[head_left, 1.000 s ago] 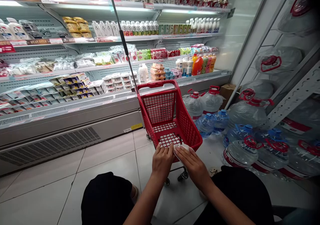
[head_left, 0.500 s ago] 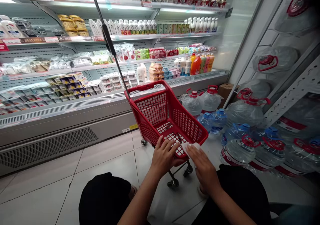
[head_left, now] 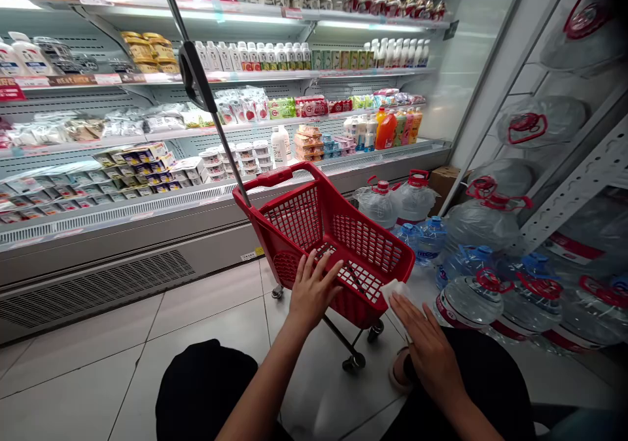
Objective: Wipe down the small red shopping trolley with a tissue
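Head view of a person's two bare hands at a small red shopping cart, which stands on the tiled floor [head_left: 216, 323] directly in front of them. The left hand [head_left: 313, 290], palm down with fingers spread wide, lies over the near left edge of the red shopping cart [head_left: 358, 228] and grasps nothing; whether its fingertips touch the plastic cannot be told. The right hand [head_left: 432, 352], its fingers extended and close together, holds a folded white cloth [head_left: 396, 290] at the cart's near right corner, just beyond the fingertips; how firmly the cloth is gripped cannot be told. The cart's latticed basket opens upward beyond both hands, and a caster [head_left: 354, 361] rests on the floor below and between them. From the cart's far left corner, beyond the left hand, a slanting pole [head_left: 223, 141] with a black fitting [head_left: 196, 78] rises out of view. Farther beyond the hands, a refrigerated display case [head_left: 122, 228] bears rows of bottles, tubs and packets. To the right of the right hand, large water bottles [head_left: 470, 300] with red handles stand in groups, with blue-capped bottles [head_left: 429, 238] among them. Dark-clad knees [head_left: 206, 388] flank the forearms, and a shoe [head_left: 400, 369] lies beside the right hand.
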